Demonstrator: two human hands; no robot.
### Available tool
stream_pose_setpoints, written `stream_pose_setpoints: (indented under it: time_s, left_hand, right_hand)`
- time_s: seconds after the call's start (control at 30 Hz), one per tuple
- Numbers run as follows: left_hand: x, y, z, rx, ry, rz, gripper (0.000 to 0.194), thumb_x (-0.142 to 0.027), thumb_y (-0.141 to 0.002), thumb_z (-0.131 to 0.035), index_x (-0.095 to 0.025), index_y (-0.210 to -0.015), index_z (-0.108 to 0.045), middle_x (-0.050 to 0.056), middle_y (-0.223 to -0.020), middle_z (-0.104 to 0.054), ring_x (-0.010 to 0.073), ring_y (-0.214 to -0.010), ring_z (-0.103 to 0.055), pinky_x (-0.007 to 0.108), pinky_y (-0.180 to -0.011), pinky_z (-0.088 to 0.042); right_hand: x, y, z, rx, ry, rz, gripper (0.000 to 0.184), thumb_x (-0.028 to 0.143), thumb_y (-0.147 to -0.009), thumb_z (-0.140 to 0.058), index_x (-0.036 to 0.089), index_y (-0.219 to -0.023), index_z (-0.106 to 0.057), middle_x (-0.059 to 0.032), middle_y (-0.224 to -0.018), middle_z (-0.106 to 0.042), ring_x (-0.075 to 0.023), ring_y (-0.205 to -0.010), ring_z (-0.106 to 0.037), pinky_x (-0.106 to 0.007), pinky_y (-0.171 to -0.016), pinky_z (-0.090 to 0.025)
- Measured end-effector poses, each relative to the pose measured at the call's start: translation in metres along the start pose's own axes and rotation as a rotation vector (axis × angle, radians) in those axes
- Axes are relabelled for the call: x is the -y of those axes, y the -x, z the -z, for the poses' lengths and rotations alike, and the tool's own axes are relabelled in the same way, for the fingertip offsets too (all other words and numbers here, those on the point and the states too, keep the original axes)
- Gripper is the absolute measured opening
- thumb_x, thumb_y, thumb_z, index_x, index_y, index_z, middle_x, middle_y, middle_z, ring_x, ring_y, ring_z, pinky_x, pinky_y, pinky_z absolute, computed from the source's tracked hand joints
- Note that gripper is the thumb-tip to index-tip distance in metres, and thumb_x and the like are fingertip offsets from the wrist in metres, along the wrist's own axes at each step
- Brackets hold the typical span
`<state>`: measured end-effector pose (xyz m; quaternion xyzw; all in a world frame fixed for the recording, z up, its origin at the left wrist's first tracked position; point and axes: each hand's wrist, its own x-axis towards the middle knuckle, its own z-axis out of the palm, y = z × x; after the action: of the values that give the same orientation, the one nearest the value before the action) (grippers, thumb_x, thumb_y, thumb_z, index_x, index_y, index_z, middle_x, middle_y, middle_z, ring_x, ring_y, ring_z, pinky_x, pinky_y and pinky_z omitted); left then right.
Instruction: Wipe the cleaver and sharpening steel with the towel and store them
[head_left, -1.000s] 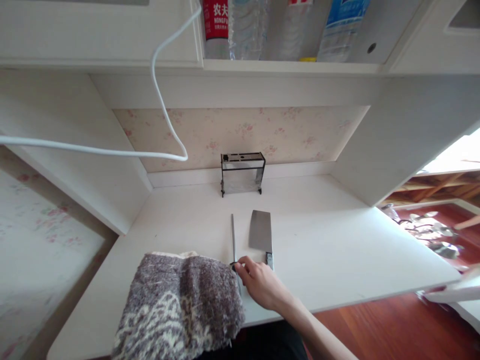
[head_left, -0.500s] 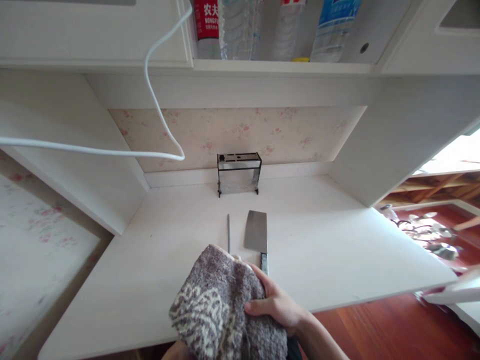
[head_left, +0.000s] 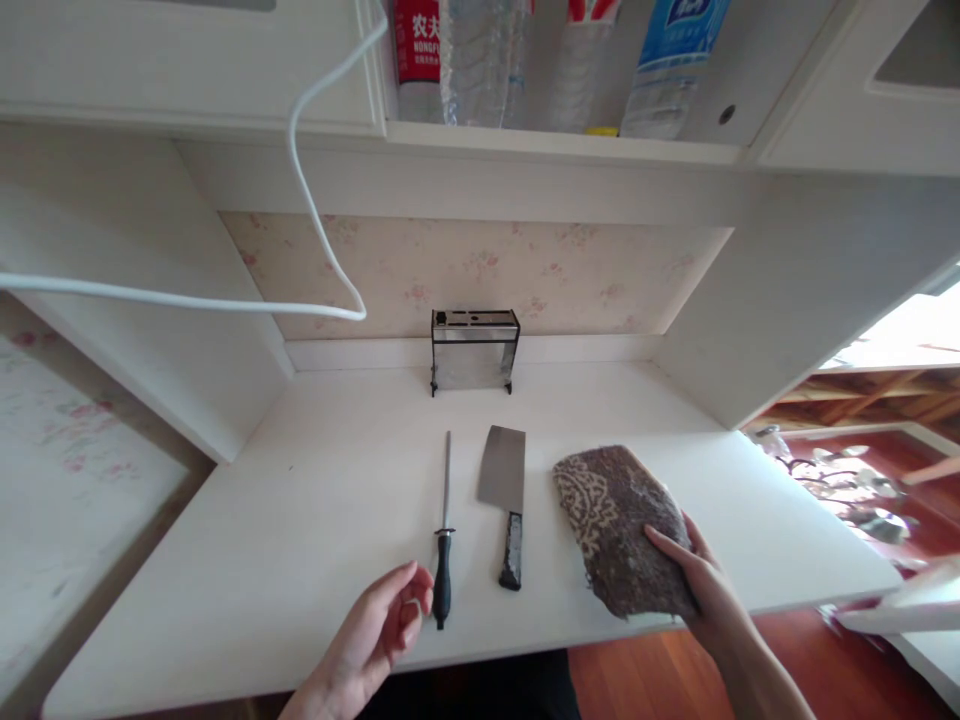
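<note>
My right hand [head_left: 701, 580] grips the near right edge of a folded brown patterned towel [head_left: 619, 535], its thumb on top. The towel is over the right part of the table. My left hand [head_left: 382, 620] hovers at the front edge, palm turned inward, fingers loosely curled with gaps and nothing between them. Just right of those fingers lies a sharpening steel [head_left: 443, 575], black handle toward me and rod pointing away. Between the steel and the towel rests a cleaver [head_left: 504, 470], its dark worn handle also toward me.
A clear-sided holder with a black frame [head_left: 475, 352] stands at the back of the white table [head_left: 337, 540]. Above it, several plastic bottles [head_left: 664, 75] fill a shelf. A white cable [head_left: 319, 215] hangs at upper left.
The towel has moved from the front middle to the right in my right hand. My left hand has come off it, and the steel and cleaver handles are uncovered.
</note>
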<state>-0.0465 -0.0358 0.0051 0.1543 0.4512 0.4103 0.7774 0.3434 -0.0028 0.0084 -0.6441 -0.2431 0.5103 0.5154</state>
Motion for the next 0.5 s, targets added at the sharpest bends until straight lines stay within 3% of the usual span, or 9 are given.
stream_pose_setpoints:
  time_s: [0.1, 0.17, 0.27, 0.33, 0.4, 0.5]
  left_hand:
    - [-0.001, -0.003, 0.009, -0.032, -0.009, -0.040, 0.028, -0.041, -0.084, -0.061, -0.013, -0.082, -0.064, -0.004, -0.064, -0.054, -0.0004, -0.040, -0.036, 0.014, -0.039, -0.023]
    - [-0.002, -0.004, 0.011, -0.058, -0.065, -0.072, 0.030, -0.043, -0.084, -0.060, -0.013, -0.083, -0.064, -0.004, -0.064, -0.052, -0.0002, -0.041, -0.035, 0.015, -0.040, -0.022]
    - [-0.003, -0.008, 0.013, -0.124, -0.190, -0.111, 0.033, -0.046, -0.082, -0.061, -0.013, -0.082, -0.063, -0.003, -0.065, -0.053, 0.0007, -0.043, -0.036, 0.015, -0.042, -0.021]
    - [-0.002, -0.011, 0.013, -0.180, -0.271, -0.126, 0.034, -0.048, -0.080, -0.062, -0.014, -0.083, -0.063, -0.003, -0.066, -0.054, 0.0019, -0.045, -0.039, 0.015, -0.043, -0.023]
    - [-0.001, -0.015, 0.015, -0.200, -0.346, -0.161, 0.037, -0.051, -0.079, -0.061, -0.015, -0.084, -0.062, -0.002, -0.067, -0.055, 0.0038, -0.048, -0.043, 0.015, -0.044, -0.026]
    - [0.002, -0.020, 0.018, -0.185, -0.449, -0.241, 0.040, -0.055, -0.079, -0.059, -0.015, -0.084, -0.062, -0.002, -0.065, -0.055, 0.0065, -0.049, -0.045, 0.017, -0.044, -0.028]
  right_hand:
    - [-0.007, -0.010, 0.020, -0.093, 0.278, -0.008, 0.074, 0.050, -0.067, -0.072, 0.025, -0.132, -0.047, -0.0074, -0.108, -0.069, -0.0258, -0.088, -0.068, -0.037, -0.076, -0.055]
    - [-0.006, -0.010, 0.026, -0.186, 0.531, 0.082, 0.072, 0.057, -0.068, -0.066, 0.022, -0.129, -0.051, -0.0108, -0.112, -0.066, -0.0283, -0.092, -0.066, -0.040, -0.080, -0.054]
    - [0.005, 0.000, 0.023, -0.461, 0.892, 0.413, 0.070, 0.063, -0.072, -0.055, 0.020, -0.127, -0.054, -0.0154, -0.129, -0.055, -0.0328, -0.099, -0.062, -0.048, -0.087, -0.048]
    - [0.013, 0.010, 0.011, -0.546, 1.002, 0.606, 0.062, 0.062, -0.078, -0.047, 0.020, -0.122, -0.058, -0.0153, -0.125, -0.057, -0.0316, -0.094, -0.062, -0.046, -0.084, -0.047]
    - [0.020, 0.022, -0.010, -0.405, 1.019, 0.663, 0.051, 0.058, -0.084, -0.042, 0.021, -0.113, -0.061, -0.0120, -0.105, -0.067, -0.0263, -0.082, -0.064, -0.038, -0.076, -0.048]
    - [0.023, 0.037, -0.052, 0.108, 1.079, 0.654, 0.039, 0.046, -0.092, -0.038, 0.023, -0.112, -0.062, -0.0064, -0.086, -0.070, -0.0208, -0.075, -0.064, -0.030, -0.071, -0.047]
